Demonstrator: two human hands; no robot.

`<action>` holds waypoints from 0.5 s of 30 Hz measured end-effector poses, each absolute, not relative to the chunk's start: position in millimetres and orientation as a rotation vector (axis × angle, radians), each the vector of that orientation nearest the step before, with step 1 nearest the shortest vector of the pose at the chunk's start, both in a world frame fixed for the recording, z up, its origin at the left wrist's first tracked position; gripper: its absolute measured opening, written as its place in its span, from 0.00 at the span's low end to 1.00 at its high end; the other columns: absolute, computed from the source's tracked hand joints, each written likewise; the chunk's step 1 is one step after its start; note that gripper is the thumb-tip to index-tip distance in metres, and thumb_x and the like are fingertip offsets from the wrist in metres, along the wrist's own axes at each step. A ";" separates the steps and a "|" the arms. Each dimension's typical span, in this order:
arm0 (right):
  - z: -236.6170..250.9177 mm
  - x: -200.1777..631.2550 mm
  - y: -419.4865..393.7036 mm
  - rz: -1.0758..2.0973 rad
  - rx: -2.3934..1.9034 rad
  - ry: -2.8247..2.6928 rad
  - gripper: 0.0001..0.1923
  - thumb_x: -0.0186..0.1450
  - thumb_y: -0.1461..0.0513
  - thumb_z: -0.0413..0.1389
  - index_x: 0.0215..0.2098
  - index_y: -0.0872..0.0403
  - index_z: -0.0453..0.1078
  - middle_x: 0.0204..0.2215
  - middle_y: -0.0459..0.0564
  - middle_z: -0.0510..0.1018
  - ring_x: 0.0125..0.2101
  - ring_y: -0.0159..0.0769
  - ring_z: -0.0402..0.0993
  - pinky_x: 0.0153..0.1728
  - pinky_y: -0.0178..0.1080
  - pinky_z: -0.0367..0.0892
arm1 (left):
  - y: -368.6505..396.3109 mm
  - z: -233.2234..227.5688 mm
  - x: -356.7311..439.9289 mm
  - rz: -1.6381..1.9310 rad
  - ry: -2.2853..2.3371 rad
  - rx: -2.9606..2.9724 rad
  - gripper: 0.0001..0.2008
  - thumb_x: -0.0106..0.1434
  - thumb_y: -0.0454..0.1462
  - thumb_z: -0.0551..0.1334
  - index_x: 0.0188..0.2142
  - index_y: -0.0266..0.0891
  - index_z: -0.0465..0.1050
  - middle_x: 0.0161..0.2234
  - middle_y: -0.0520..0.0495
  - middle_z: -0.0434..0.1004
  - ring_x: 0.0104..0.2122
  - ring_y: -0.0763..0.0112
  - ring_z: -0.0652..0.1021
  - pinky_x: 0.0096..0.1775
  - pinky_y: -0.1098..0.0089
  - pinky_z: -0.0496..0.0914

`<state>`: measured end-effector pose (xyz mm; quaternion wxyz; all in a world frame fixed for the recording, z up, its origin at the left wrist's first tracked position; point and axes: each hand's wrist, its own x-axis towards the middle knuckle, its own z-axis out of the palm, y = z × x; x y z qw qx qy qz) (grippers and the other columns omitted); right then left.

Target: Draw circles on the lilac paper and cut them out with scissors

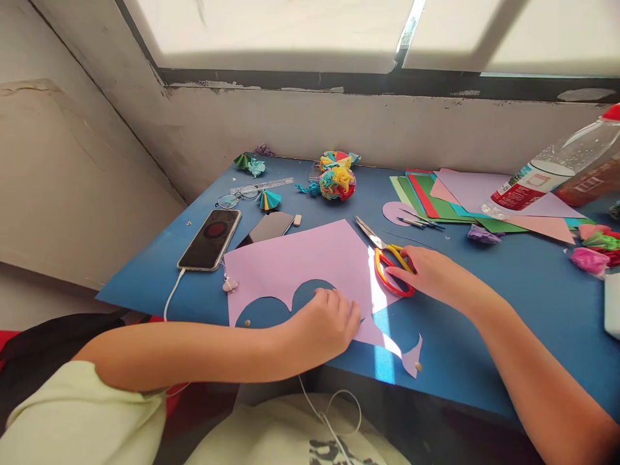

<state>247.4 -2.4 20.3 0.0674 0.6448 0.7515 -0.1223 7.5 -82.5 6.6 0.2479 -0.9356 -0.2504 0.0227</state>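
A sheet of light purple paper (310, 252) lies on the blue table, its near edge cut into rounded notches and a thin curved strip hanging off to the right. My left hand (334, 323) is closed at the near edge of this paper; its fingertips are partly hidden. Scissors (393, 261) with one red and one yellow handle rest beside the sheet, blades pointing away to the upper left. My right hand (433, 274) has its fingers closed on the scissors' handles. Beyond the blades lies a cut purple paper circle (398, 213).
At left lie a phone (209, 240) with a white cable, a dark device (268, 227) and glasses (237, 196). Crumpled paper flowers (338, 183) sit at the back. Pens (421, 221), stacked coloured paper (431, 200) and a tilted plastic bottle (537, 177) are at right.
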 end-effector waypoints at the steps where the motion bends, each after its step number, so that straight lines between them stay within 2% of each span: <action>1: 17.5 246.6 -1.2 -0.336 1.953 2.277 0.15 0.66 0.50 0.48 0.33 0.54 0.62 0.32 0.54 0.75 0.29 0.39 0.70 0.27 0.38 0.59 | -82.4 5.0 13.6 0.062 -0.630 -2.525 0.16 0.66 0.31 0.52 0.51 0.29 0.70 0.36 0.36 0.77 0.32 0.61 0.78 0.30 0.65 0.70; 3: 12.2 246.9 1.6 -0.278 1.972 2.295 0.12 0.65 0.54 0.50 0.35 0.55 0.63 0.33 0.55 0.75 0.29 0.40 0.71 0.27 0.38 0.59 | -82.6 4.3 25.1 0.088 -0.550 -2.524 0.15 0.63 0.27 0.53 0.45 0.30 0.73 0.30 0.41 0.75 0.27 0.66 0.76 0.25 0.69 0.67; 5: 8.9 250.2 4.7 -0.265 2.003 2.296 0.11 0.63 0.56 0.52 0.38 0.56 0.64 0.34 0.56 0.76 0.31 0.41 0.72 0.27 0.37 0.59 | -83.3 7.4 35.6 0.167 -0.475 -2.592 0.11 0.58 0.24 0.55 0.35 0.31 0.75 0.23 0.46 0.69 0.22 0.70 0.71 0.19 0.73 0.60; 8: 9.3 259.8 10.4 -0.268 2.089 2.281 0.16 0.60 0.57 0.55 0.44 0.57 0.63 0.38 0.57 0.76 0.32 0.42 0.72 0.27 0.36 0.60 | -84.8 21.5 48.8 0.391 -0.352 -2.776 0.10 0.48 0.21 0.59 0.27 0.34 0.72 0.18 0.52 0.57 0.17 0.75 0.63 0.16 0.76 0.50; 10: 11.5 266.3 13.9 -0.288 2.240 2.304 0.18 0.58 0.56 0.57 0.44 0.55 0.63 0.36 0.55 0.76 0.32 0.41 0.72 0.26 0.36 0.60 | -84.7 37.7 55.0 0.602 -0.363 -2.913 0.13 0.44 0.20 0.61 0.28 0.34 0.72 0.18 0.54 0.55 0.16 0.77 0.60 0.15 0.75 0.48; 12: 13.6 270.2 16.1 -0.376 2.478 2.360 0.16 0.56 0.53 0.60 0.37 0.53 0.64 0.30 0.51 0.75 0.28 0.39 0.69 0.25 0.35 0.59 | -82.0 56.7 58.1 0.758 -0.471 -3.085 0.16 0.46 0.22 0.61 0.35 0.33 0.73 0.19 0.53 0.60 0.15 0.75 0.62 0.15 0.73 0.51; 14: 15.0 270.0 16.6 -0.758 2.695 2.432 0.18 0.53 0.50 0.62 0.27 0.52 0.62 0.21 0.45 0.69 0.21 0.32 0.62 0.22 0.34 0.54 | -74.9 73.0 58.5 0.749 -0.629 -3.409 0.15 0.55 0.26 0.57 0.43 0.33 0.70 0.21 0.50 0.65 0.16 0.71 0.66 0.16 0.72 0.56; 15: 15.5 268.6 16.4 -1.057 2.735 2.445 0.21 0.53 0.47 0.62 0.23 0.52 0.59 0.17 0.43 0.63 0.18 0.29 0.57 0.20 0.34 0.52 | -69.2 78.6 57.9 0.734 -0.741 -3.659 0.13 0.59 0.27 0.53 0.44 0.36 0.68 0.22 0.50 0.67 0.18 0.71 0.69 0.18 0.72 0.60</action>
